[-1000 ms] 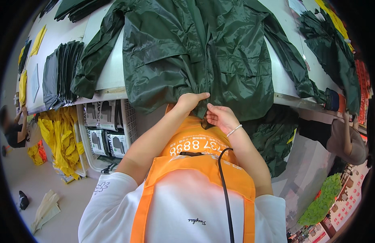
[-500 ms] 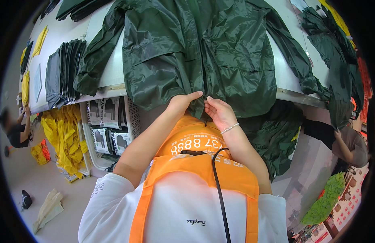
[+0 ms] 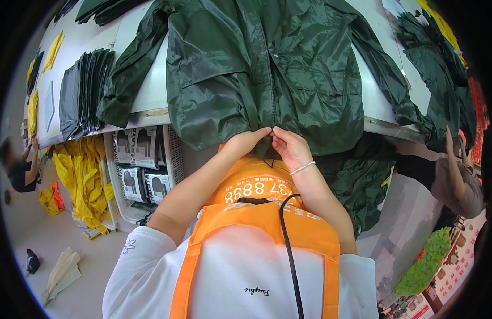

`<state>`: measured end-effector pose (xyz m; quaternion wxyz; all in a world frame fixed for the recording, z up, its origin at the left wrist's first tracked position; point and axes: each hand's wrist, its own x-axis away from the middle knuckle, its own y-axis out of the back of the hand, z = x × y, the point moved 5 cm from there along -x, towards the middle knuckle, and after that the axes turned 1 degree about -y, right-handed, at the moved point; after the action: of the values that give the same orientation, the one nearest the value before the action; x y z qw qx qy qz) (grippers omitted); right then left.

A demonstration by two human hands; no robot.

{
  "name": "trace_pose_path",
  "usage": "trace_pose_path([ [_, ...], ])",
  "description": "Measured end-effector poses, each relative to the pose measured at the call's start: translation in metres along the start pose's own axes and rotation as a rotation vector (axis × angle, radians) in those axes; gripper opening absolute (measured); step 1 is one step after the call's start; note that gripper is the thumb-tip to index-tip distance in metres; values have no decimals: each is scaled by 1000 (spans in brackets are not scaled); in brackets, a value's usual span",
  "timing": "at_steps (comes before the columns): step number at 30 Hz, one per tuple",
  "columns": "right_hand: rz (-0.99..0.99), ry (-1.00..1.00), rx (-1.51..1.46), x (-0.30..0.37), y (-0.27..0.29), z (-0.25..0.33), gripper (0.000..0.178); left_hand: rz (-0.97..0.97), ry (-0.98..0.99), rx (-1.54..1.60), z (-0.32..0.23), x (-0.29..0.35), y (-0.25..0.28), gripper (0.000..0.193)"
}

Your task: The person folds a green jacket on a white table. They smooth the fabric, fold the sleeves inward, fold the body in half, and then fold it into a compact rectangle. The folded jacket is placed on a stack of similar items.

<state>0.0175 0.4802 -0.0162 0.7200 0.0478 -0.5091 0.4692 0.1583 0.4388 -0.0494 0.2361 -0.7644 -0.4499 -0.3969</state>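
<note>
Jacket overhangs table edge, left hand and right hand each pinching its hem

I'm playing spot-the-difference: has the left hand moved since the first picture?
Yes, slightly: the left hand moved away from the table edge, toward the orange apron.

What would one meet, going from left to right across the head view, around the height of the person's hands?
Yellow garments, white basket, left hand, right hand, co-worker at the far right.
</note>
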Motion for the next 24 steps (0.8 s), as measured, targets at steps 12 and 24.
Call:
trace_pose_path([
  [12, -21, -54, 52, 4, 1, 11, 12, 175, 60, 688, -12, 24, -9, 26],
  [24, -50, -22, 84, -3, 6, 2, 10, 134, 7, -155, -15, 24, -8, 50],
])
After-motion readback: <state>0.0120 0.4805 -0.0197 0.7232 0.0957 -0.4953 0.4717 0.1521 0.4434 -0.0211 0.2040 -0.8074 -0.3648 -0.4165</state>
